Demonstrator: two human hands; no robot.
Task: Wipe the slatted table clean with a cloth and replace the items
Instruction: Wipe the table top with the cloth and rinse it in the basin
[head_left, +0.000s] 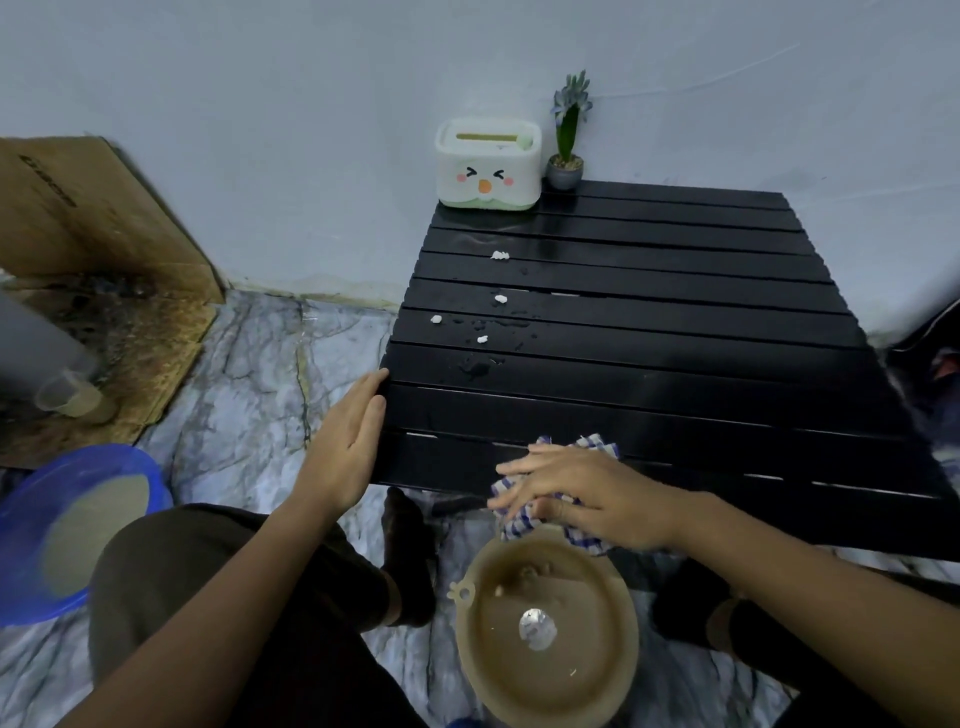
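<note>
Cloth (563, 499), blue-checked, is lying over the tabletop's (675, 332) near edge, and I am pressing it down with my right hand (582, 493), fingers spread flat. My left hand (348, 441) is resting open against the left edge. White crumbs (500, 299) and water drops are sitting on the slats; a tissue box (487, 165) and potted plant (567, 140) are occupying the far left corner.

Dim, cool, even light fills my view, with no clear source. The black slatted surface (649, 332) shows soft glare on its wet far slats. Wide-angle bending curves the edges. The blue plastic basin (67, 525) at lower left is smeared by blur. My right hand (582, 493) looks slightly soft at the fingertips.
</note>
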